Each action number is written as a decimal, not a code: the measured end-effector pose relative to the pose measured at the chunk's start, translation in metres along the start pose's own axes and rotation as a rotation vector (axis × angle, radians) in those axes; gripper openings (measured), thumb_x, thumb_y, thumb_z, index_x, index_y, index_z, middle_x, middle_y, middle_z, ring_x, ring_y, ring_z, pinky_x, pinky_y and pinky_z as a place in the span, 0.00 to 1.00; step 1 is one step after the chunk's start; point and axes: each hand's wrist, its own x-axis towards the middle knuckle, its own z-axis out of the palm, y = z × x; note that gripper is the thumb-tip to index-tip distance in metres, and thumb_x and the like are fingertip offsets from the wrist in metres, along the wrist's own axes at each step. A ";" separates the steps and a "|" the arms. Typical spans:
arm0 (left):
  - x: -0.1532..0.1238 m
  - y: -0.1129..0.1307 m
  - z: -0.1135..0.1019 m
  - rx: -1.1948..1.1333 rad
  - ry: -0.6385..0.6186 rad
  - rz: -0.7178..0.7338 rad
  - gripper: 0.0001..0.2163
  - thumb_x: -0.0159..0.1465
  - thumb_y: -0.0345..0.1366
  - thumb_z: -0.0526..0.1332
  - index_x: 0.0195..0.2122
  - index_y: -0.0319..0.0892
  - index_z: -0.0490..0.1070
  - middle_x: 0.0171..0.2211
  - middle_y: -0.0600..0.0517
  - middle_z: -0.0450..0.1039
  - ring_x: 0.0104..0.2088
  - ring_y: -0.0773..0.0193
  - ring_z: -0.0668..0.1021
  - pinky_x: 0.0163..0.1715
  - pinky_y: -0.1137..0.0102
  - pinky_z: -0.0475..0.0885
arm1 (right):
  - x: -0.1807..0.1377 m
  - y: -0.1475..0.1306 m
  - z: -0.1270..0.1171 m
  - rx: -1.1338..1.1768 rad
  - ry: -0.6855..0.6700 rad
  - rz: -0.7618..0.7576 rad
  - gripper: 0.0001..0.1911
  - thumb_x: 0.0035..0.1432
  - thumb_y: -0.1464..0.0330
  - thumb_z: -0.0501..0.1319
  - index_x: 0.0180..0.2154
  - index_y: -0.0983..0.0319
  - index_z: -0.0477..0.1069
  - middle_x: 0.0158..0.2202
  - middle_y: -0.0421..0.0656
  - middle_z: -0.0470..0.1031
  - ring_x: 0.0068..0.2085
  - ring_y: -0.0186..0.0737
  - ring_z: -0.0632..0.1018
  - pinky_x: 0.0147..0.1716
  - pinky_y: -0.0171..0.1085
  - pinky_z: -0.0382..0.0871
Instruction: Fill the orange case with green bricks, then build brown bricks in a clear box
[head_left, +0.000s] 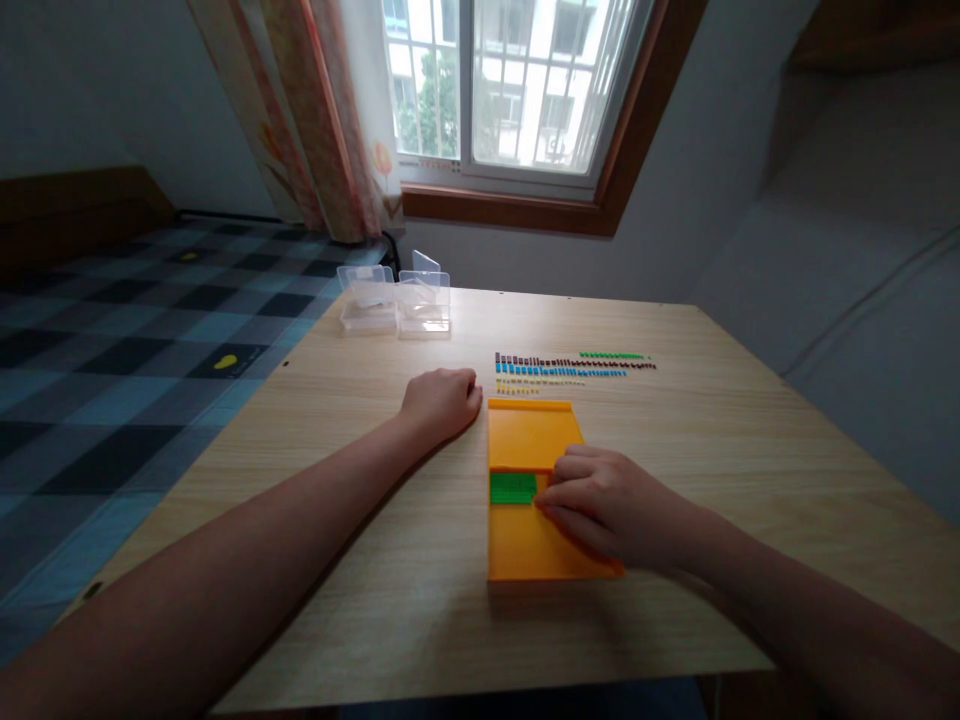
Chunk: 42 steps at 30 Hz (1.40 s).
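An orange tray [531, 437] lies on the table, with a crosswise ridge dividing it. Just below that ridge sits a block of small green pieces [513, 489], packed tightly together at the left side. My right hand [600, 500] reaches over the tray's right side, its fingertips pinched at the right end of the green block; whatever is between them is too small to make out. My left hand [442, 402] rests curled on the table to the left of the tray's top edge, and its fingers hide anything inside.
Beyond the tray lie rows of tiny pieces: green [611, 355], dark brown [532, 360], blue [555, 370] and yellow [517, 390]. Two clear plastic boxes with raised lids, a left box [367, 318] and a right box [424, 322], stand at the table's far left. A checked bed [150, 330] adjoins the left.
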 end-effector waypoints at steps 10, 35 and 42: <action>0.000 0.000 0.001 -0.015 0.012 0.009 0.18 0.68 0.46 0.51 0.40 0.45 0.79 0.40 0.42 0.82 0.40 0.49 0.82 0.34 0.63 0.70 | 0.002 -0.003 0.000 -0.037 0.014 0.012 0.15 0.71 0.70 0.55 0.36 0.60 0.80 0.32 0.43 0.75 0.33 0.39 0.71 0.34 0.38 0.61; 0.001 -0.001 -0.001 -0.012 0.017 0.010 0.18 0.68 0.45 0.50 0.39 0.45 0.79 0.41 0.42 0.82 0.40 0.47 0.82 0.35 0.62 0.70 | -0.008 0.042 -0.025 -0.218 0.891 0.211 0.10 0.66 0.69 0.60 0.35 0.56 0.80 0.35 0.46 0.78 0.42 0.49 0.75 0.47 0.51 0.69; 0.002 -0.002 -0.001 0.001 0.017 0.011 0.18 0.68 0.45 0.50 0.41 0.45 0.79 0.42 0.43 0.83 0.40 0.50 0.82 0.34 0.64 0.70 | 0.002 0.106 -0.065 -0.441 0.834 0.539 0.13 0.63 0.63 0.61 0.41 0.57 0.84 0.62 0.47 0.72 0.68 0.58 0.63 0.67 0.61 0.51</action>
